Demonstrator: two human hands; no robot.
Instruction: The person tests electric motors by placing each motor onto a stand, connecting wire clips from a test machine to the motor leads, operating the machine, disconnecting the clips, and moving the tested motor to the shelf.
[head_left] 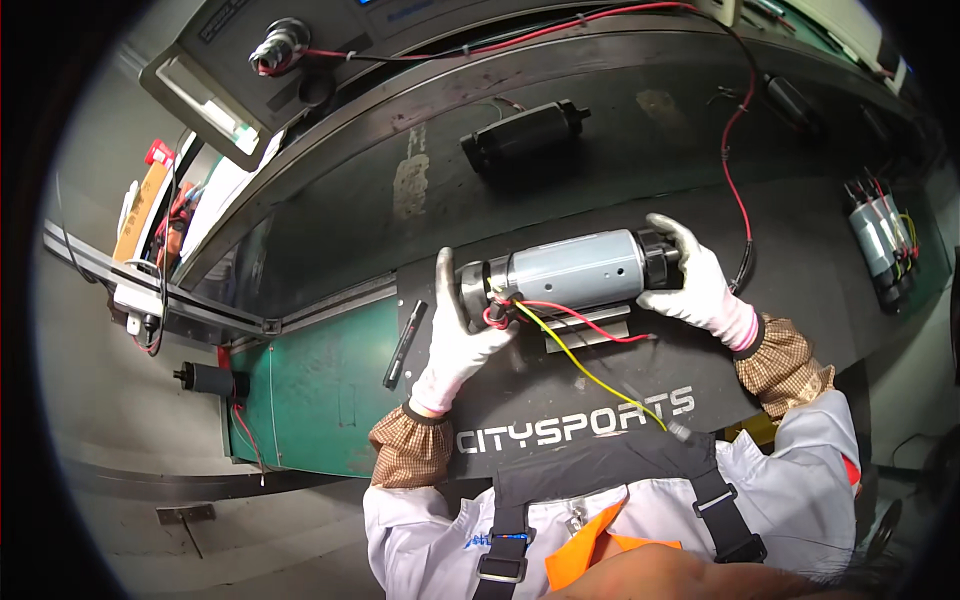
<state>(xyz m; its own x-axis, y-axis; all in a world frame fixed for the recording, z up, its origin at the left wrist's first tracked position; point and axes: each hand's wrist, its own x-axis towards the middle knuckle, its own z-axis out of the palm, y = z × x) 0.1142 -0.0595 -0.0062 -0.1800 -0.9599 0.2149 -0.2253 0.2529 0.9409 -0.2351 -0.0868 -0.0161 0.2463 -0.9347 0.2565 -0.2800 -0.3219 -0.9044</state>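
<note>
A grey cylindrical motor with black end caps lies across a black mat. My left hand, in a white glove, grips its left end near the shaft. My right hand, also gloved, holds its right black cap. Red wires and a yellow wire trail from the motor's left end over the mat toward me. A small metal plate lies just under the motor.
A second black motor lies further back on the dark belt. A black marker pen rests at the mat's left edge. More motors with wires sit at the right. A red cable runs from a panel at the back.
</note>
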